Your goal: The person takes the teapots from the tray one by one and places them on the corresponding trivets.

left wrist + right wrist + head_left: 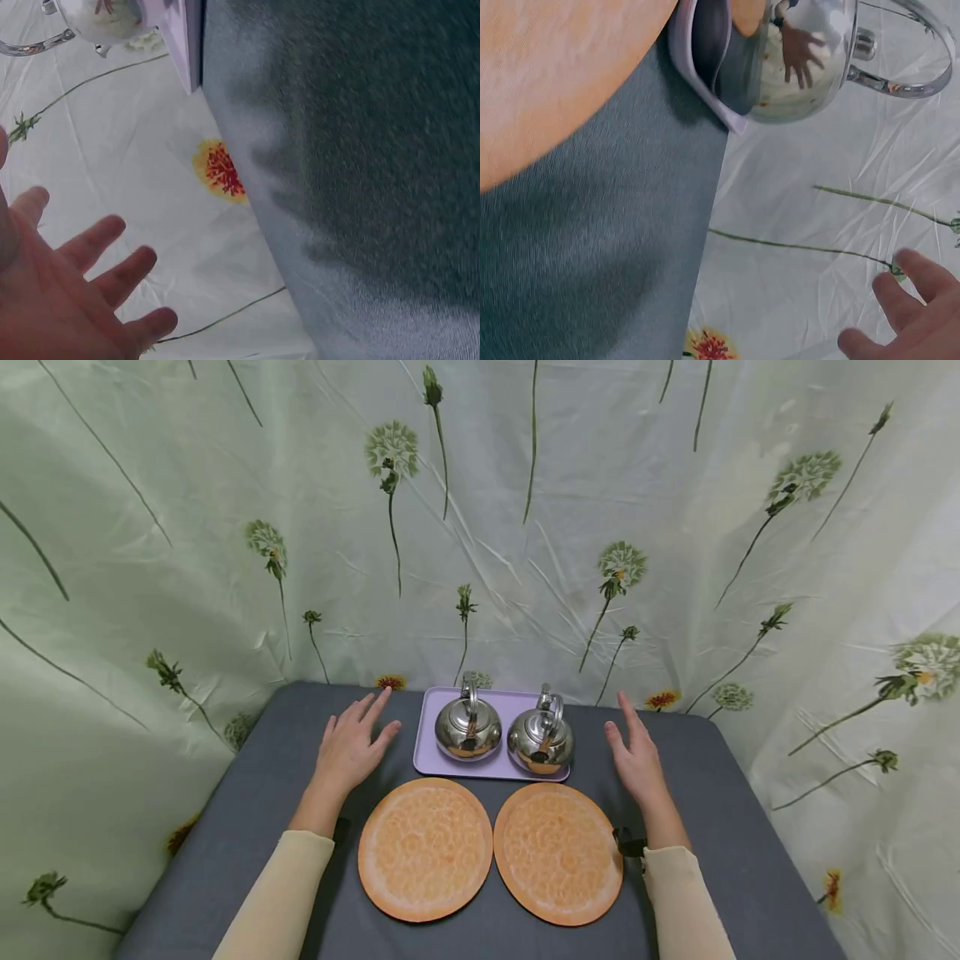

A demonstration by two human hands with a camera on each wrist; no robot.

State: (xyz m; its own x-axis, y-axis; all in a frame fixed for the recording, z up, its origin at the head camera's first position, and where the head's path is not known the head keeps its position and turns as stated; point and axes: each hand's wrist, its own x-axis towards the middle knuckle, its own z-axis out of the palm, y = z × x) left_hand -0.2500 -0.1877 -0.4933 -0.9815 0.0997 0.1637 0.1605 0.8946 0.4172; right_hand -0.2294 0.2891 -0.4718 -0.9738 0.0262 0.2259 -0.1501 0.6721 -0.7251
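Tray (427, 735), lilac and rectangular, is set at the back edge of the grey counter (735, 860). On the tray's left half the left kettle (468, 735) is seated; at its right end the right kettle (540, 745) is seated, just beside the first. In front of the tray the left mat (425, 850) and the right mat (558, 854) are laid side by side.

The left hand (351, 752) is positioned to the left of the tray and the right hand (637, 760) to the right of it. The fingers of both hands are spread and released; nothing is grasped, and both kettles are left untouched.

Caution: if the tray is pushed backward, it may be driven past the counter's edge. If one end is raised higher, the kettles may be slid together or toppled, since little restraint is likely provided by the low rim. The right kettle may be knocked if the right fingers are brought in too high. If the tray is drawn forward, its front may be caught on the mats.
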